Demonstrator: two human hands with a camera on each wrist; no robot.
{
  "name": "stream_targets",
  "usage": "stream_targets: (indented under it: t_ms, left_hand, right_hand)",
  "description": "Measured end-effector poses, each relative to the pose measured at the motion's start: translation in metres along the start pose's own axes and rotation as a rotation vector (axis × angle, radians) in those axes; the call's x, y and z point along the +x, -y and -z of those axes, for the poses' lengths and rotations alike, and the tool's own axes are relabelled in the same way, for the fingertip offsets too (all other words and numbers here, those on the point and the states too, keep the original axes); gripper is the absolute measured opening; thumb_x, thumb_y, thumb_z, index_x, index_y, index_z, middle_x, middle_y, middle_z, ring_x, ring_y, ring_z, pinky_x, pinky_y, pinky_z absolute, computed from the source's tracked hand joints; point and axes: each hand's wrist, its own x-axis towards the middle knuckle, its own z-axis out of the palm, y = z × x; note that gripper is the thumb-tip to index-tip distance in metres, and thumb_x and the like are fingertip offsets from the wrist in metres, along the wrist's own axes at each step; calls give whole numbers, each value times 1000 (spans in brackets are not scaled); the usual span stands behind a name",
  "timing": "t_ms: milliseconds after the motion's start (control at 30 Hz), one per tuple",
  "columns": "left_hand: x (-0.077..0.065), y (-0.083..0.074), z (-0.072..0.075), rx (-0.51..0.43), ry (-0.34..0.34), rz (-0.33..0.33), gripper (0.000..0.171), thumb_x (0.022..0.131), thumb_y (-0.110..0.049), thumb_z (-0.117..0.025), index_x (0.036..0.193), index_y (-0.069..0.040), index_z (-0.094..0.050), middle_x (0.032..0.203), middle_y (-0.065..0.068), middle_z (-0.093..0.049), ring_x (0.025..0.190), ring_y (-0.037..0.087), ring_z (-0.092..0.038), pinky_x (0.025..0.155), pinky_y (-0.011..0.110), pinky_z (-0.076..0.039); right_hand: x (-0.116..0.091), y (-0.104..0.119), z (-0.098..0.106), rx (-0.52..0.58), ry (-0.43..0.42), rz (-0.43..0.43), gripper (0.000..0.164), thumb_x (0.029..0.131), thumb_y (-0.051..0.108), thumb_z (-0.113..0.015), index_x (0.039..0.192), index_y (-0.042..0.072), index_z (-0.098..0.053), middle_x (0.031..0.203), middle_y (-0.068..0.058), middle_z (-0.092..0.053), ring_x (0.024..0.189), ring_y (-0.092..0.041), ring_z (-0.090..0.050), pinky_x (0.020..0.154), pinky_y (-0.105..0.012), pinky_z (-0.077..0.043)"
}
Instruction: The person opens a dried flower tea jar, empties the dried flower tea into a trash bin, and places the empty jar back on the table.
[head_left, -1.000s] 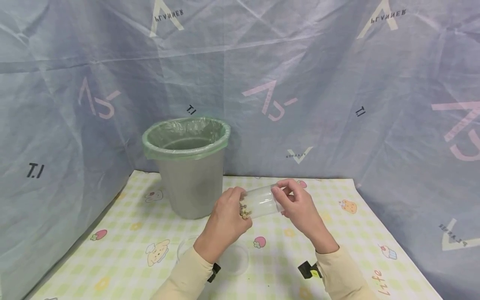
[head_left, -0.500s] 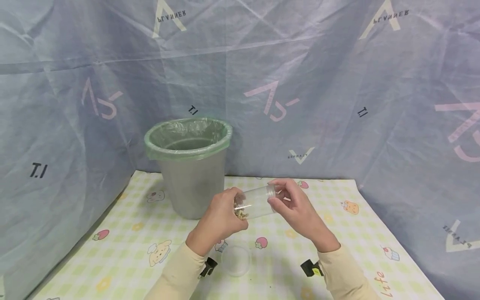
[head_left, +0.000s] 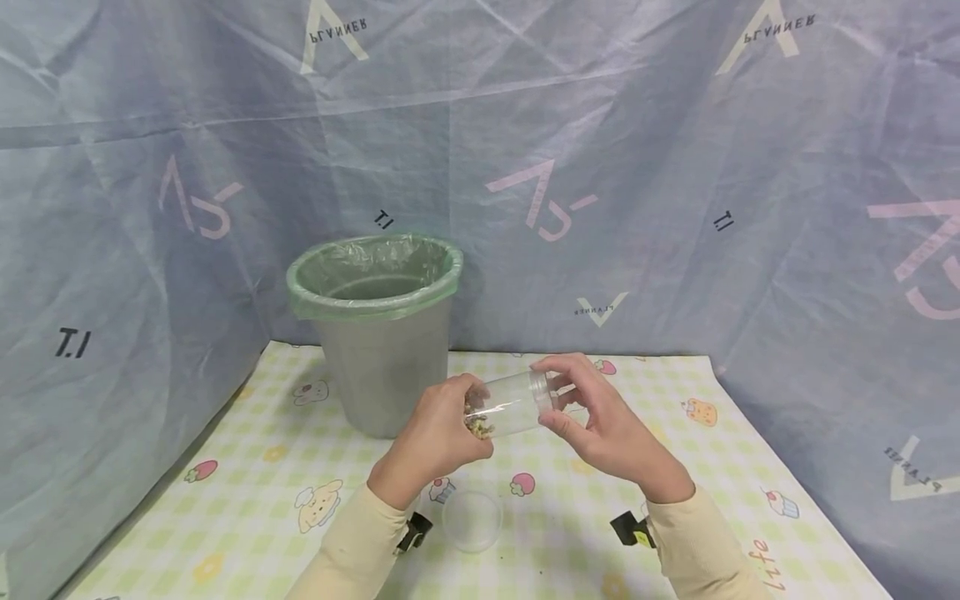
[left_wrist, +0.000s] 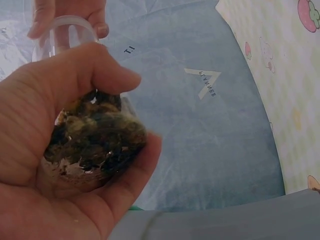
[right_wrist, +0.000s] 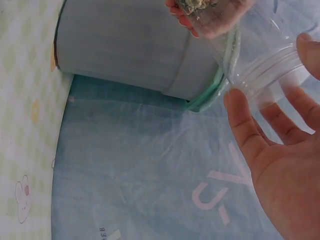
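A clear plastic jar is held tilted between both hands, its threaded mouth toward the right. Small dried pieces, yellowish and dark, lie gathered at its bottom end. My left hand wraps that end, thumb and fingers curled round it. At the mouth, my right hand holds the rim between thumb and fingertips, palm away from the plastic. The right wrist view shows the ridged rim between those fingers. Below the hands, a clear round disc like a lid lies on the table.
A grey bin with a green liner over its rim stands behind the left hand. The table has a checked, cartoon-printed cloth. Blue-grey fabric hangs round the back and sides.
The jar has shifted slightly left with my left hand, its dried pieces showing more. My right hand's fingers have spread wider around the mouth. The bin has stayed put.
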Motion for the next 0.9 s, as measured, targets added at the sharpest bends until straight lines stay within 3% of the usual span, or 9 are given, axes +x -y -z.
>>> stream_targets:
  t_ms: [300,567,900]
  left_hand:
    - [2,3,1,-6,32,17,52,68,-8,-84,117,-13,-67,108,-1,-71,101,20,-65,83,38,-55]
    - [2,6,3,-30,47,23,51,67,-8,-85,114,-14,-68,104,-4,-70,103,19,-68,83,37,-55]
    - [4,7,3,-6,47,16,50,66,-7,-84,113,-13,-68,104,-1,-72,102,21,-67,83,38,-55]
  right_hand:
    - [0,0,0,-42,-3,80,59,89,-4,-76,141,14,-53,145,-9,-50,132,-20,-50,93,-40,-55]
    - [0,-1,-4,-73,-25,199,60,81,-12,-78,132,12,-59,141,-12,-53,131,-23,-51,97,-30,-50]
    - [2,-1,-2,-125,-23,233,56,78,-16,-77,125,11,-61,140,-9,-54,132,-24,-51,104,-29,-46]
